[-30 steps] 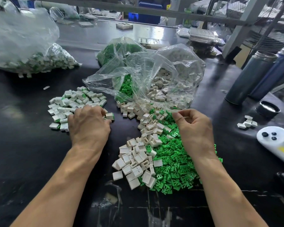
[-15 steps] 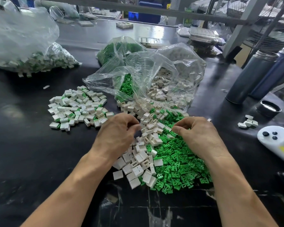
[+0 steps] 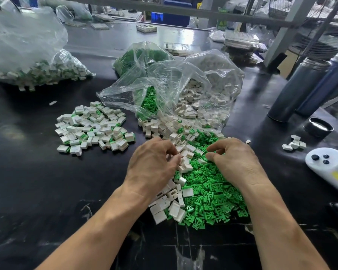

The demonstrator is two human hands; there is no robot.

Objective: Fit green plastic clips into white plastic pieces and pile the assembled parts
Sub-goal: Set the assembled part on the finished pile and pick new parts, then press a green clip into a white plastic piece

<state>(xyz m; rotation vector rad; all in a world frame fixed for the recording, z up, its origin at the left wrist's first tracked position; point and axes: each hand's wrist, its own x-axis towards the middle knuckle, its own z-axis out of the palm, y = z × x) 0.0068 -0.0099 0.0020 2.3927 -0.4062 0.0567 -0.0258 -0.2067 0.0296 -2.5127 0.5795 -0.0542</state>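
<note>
I see my left hand [image 3: 154,164] and right hand [image 3: 236,162], fingers curled, digging into one mixed heap of white pieces [image 3: 176,203] and green clips [image 3: 209,193]; grip unclear. Assembled pile [image 3: 94,127] lies left, across bare table [image 3: 37,182].

A glossy black counter [image 3: 37,182] fills the view, its surface scuffed with pale marks near the front edge and catching soft light toward the back. A grey metal rail [image 3: 164,8] runs across the top, joined at the right by a slanted grey post [image 3: 281,34]. Behind the rail stands a blue crate [image 3: 174,16] among cluttered shelves.
</note>
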